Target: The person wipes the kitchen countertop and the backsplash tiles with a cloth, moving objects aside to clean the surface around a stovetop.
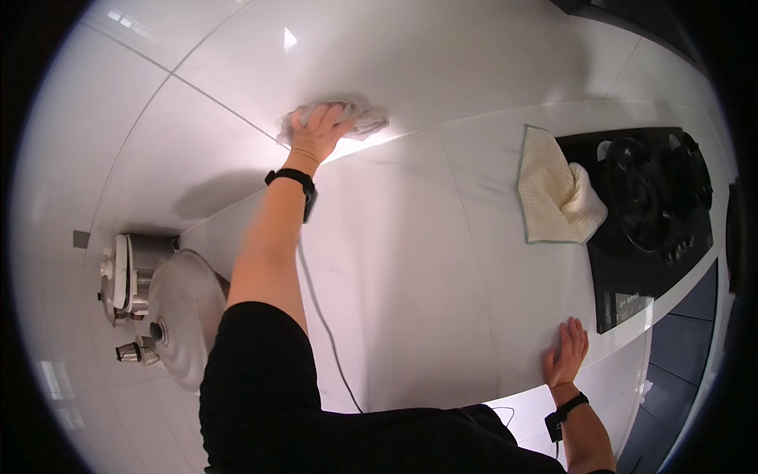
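Observation:
My left hand (320,127) presses a crumpled, thin grey cloth (367,118) against the glossy white tiled wall (237,59), just above where it meets the countertop. Part of the cloth is hidden under my fingers. My right hand (567,355) holds nothing and rests palm down on the white countertop (414,284) by its front edge, left of the hob's near corner. A cream waffle-weave cloth (545,189) with a green hem lies partly folded on the countertop. Its bunched right side overlaps the black gas hob (622,278).
A large domed metal lid (183,308) and a lidded metal pot (151,260) stand at the left, with a small metal vessel (127,353) close by. A thin grey cable (323,326) runs across the countertop below my left wrist. Dark cabinet fronts (681,349) lie below the hob.

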